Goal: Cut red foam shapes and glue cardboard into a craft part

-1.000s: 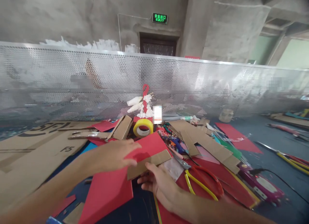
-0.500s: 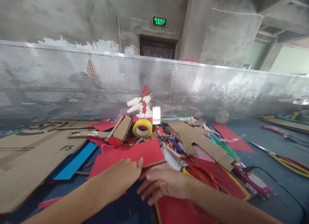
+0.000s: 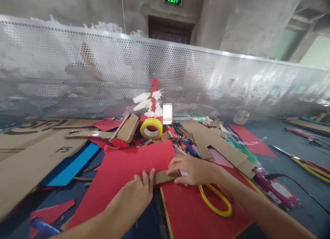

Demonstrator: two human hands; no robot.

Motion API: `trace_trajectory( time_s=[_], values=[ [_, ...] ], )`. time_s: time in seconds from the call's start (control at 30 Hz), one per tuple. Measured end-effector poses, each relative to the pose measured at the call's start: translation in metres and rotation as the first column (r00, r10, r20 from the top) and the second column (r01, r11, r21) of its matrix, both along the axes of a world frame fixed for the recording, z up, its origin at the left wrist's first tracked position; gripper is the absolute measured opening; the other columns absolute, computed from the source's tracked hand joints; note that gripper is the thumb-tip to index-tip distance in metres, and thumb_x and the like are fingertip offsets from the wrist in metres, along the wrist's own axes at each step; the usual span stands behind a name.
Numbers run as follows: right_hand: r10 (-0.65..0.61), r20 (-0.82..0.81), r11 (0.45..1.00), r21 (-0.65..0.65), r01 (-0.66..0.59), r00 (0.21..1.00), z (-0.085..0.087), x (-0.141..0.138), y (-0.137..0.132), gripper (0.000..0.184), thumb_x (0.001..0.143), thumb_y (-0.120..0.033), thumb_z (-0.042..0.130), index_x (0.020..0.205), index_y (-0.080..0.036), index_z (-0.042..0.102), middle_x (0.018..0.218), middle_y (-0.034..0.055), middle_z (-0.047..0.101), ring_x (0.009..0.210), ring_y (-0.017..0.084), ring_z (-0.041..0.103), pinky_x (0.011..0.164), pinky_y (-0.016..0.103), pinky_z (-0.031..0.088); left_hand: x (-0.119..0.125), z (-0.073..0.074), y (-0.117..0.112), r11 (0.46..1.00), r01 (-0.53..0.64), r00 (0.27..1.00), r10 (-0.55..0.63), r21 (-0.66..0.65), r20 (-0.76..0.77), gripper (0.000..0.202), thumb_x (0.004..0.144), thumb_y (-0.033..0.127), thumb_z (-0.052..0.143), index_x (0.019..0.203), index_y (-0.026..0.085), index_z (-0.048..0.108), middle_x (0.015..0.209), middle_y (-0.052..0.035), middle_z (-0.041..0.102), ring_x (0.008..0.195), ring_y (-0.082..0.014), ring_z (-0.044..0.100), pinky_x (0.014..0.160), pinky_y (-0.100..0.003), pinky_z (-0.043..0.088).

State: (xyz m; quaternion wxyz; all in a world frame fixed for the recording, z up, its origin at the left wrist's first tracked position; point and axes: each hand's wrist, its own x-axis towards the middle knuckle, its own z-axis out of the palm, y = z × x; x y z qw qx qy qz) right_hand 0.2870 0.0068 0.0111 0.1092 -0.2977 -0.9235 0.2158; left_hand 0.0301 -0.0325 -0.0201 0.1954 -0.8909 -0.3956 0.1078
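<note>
A short brown cardboard strip (image 3: 163,177) lies along the near edge of a red paper sheet (image 3: 134,160). My left hand (image 3: 138,194) closes over the strip's left end, fingers bent onto it and the thumb hidden. At the other end, my right hand (image 3: 192,170) grips the strip between thumb and fingers. Yellow-handled scissors (image 3: 227,211) stick out from beneath my right wrist, on a red board or sheet stack (image 3: 196,215).
Behind the red sheet stand a roll of yellow tape (image 3: 144,132) and a folded cardboard piece (image 3: 126,129). Large cardboard (image 3: 38,153) covers the left. A purple device (image 3: 277,189) with a cord and more scissors (image 3: 301,161) lie right. A perforated metal screen (image 3: 116,70) closes off the back.
My right hand has turned from loosely spread fingers to a grip on the strip's right end. The strip now lies flatter on the red sheet. The view has tilted down.
</note>
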Motion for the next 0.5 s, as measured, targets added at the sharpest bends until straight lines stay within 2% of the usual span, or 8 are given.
trace_trajectory(
  time_s=[0.07,0.13,0.23,0.33,0.4,0.5],
  values=[
    [0.003,-0.009,1.000,-0.004,-0.003,1.000,-0.001,0.005,0.003,0.030,0.094,-0.030,0.068,0.122,-0.021,0.073,0.120,0.0096,0.070,0.113,0.021,0.063,0.108,0.035,0.040,-0.003,0.002,-0.002,0.996,0.044,0.999,-0.042,0.073,-0.032,0.070,0.078,-0.008,0.053,0.144,0.014,0.058,0.118,-0.0251,0.071,0.084,-0.0279,0.075,0.056,-0.030,0.057],
    [0.004,-0.003,1.000,-0.008,-0.004,1.000,-0.001,0.008,0.002,0.030,0.094,-0.028,0.067,0.122,-0.020,0.074,0.122,0.0102,0.069,0.112,0.021,0.064,0.107,0.035,0.041,-0.008,0.006,-0.001,0.994,0.081,0.995,-0.076,0.079,-0.063,0.072,0.079,-0.007,0.054,0.147,0.016,0.054,0.121,-0.0224,0.071,0.088,-0.0260,0.075,0.059,-0.029,0.058],
    [-0.005,0.001,1.000,-0.023,0.005,1.000,0.001,0.013,0.000,0.030,0.095,-0.027,0.065,0.122,-0.019,0.074,0.124,0.0105,0.069,0.113,0.021,0.064,0.106,0.034,0.043,-0.015,0.018,0.003,0.994,0.098,0.989,-0.102,-0.041,-0.106,0.076,0.080,-0.004,0.053,0.152,0.020,0.049,0.133,-0.0194,0.066,0.102,-0.0272,0.072,0.067,-0.029,0.058],
    [-0.016,-0.008,0.999,-0.037,0.015,1.000,-0.001,0.018,-0.001,0.031,0.094,-0.023,0.064,0.124,-0.019,0.072,0.128,0.0103,0.068,0.115,0.021,0.064,0.107,0.033,0.043,-0.021,0.027,0.010,0.979,0.110,0.990,-0.124,-0.172,-0.070,0.078,0.082,0.003,0.054,0.157,0.021,0.039,0.141,-0.0186,0.061,0.114,-0.0301,0.067,0.078,-0.035,0.057],
    [-0.020,-0.022,0.999,-0.048,0.018,1.000,-0.002,0.021,-0.001,0.031,0.094,-0.021,0.063,0.124,-0.019,0.072,0.130,0.0102,0.067,0.117,0.020,0.064,0.107,0.033,0.043,-0.026,0.029,0.014,0.968,0.124,0.989,-0.137,-0.217,-0.046,0.079,0.084,0.010,0.057,0.159,0.021,0.034,0.144,-0.0193,0.058,0.116,-0.0313,0.065,0.083,-0.037,0.055],
    [-0.022,-0.044,0.997,-0.070,0.019,0.999,-0.004,0.025,0.000,0.031,0.096,-0.019,0.061,0.124,-0.021,0.073,0.130,0.0094,0.068,0.119,0.019,0.063,0.109,0.033,0.043,-0.032,0.029,0.020,0.957,0.164,0.986,-0.167,-0.240,0.005,0.080,0.086,0.017,0.062,0.160,0.025,0.033,0.140,-0.0174,0.060,0.113,-0.0286,0.065,0.085,-0.034,0.052]
  ],
)
